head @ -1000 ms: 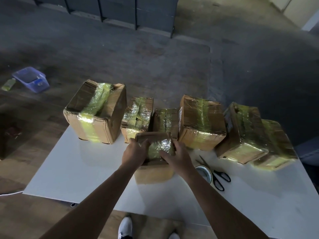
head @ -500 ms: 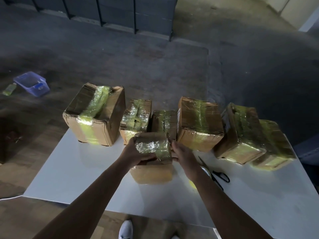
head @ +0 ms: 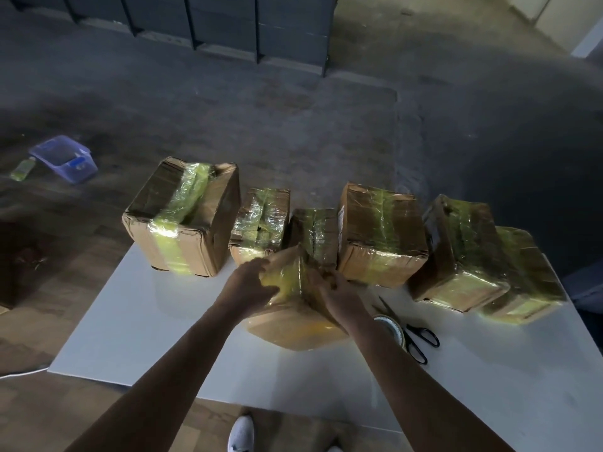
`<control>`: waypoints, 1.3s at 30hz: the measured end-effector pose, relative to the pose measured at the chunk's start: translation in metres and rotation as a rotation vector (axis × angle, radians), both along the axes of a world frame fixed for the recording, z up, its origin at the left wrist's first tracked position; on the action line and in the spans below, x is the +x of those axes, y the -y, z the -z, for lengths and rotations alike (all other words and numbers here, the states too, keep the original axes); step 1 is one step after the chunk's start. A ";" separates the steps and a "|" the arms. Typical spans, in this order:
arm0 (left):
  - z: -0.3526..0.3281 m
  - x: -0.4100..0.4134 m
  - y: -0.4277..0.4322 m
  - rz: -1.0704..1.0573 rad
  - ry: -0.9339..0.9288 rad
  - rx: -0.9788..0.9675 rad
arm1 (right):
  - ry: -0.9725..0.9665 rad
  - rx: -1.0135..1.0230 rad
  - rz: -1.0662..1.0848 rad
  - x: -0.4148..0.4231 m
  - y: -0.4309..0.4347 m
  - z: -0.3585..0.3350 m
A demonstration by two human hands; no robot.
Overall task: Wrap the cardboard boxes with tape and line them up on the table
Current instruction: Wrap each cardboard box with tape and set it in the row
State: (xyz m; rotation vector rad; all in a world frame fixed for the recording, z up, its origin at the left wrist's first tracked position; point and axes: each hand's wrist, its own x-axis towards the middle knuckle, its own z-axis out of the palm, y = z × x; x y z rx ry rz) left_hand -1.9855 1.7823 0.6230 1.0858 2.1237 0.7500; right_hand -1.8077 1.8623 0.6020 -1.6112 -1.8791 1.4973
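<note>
A small taped cardboard box (head: 293, 308) is tilted on one corner near the middle of the white table (head: 137, 324). My left hand (head: 249, 287) grips its left side and my right hand (head: 332, 293) grips its right side. Behind it stands a row of several taped boxes: a large one (head: 186, 220) at the left, two small ones (head: 261, 228) (head: 315, 234), a medium one (head: 380, 236), and two overlapping boxes (head: 463, 256) at the right. A tape roll (head: 391, 327) lies by my right wrist.
Black scissors (head: 419, 337) lie on the table to the right of the tape roll. On the floor at the far left are a blue plastic tub (head: 65, 158) and a small bottle (head: 23, 168). My white shoe (head: 241, 435) shows under the table's near edge.
The box in my hands has turned from lying flat to tilting up on a corner. Both hands shifted around its sides while holding it.
</note>
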 end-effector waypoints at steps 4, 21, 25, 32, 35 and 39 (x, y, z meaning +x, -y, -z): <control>-0.013 0.016 -0.013 0.021 -0.106 -0.090 | 0.118 0.064 0.017 -0.011 0.003 -0.001; 0.021 -0.011 0.000 -0.228 -0.059 -0.082 | 0.136 0.039 0.221 -0.035 0.016 0.015; 0.032 -0.011 0.003 -0.276 0.053 -0.059 | 0.104 0.135 0.189 -0.032 0.015 0.011; 0.061 -0.005 0.013 -0.398 0.246 -0.048 | 0.036 0.094 0.129 0.000 0.010 0.019; 0.067 -0.002 0.013 -0.383 0.242 -0.043 | 0.043 0.080 0.131 0.000 0.013 0.026; 0.074 0.001 0.017 -0.320 0.194 -0.002 | 0.070 0.123 0.128 -0.003 0.009 0.028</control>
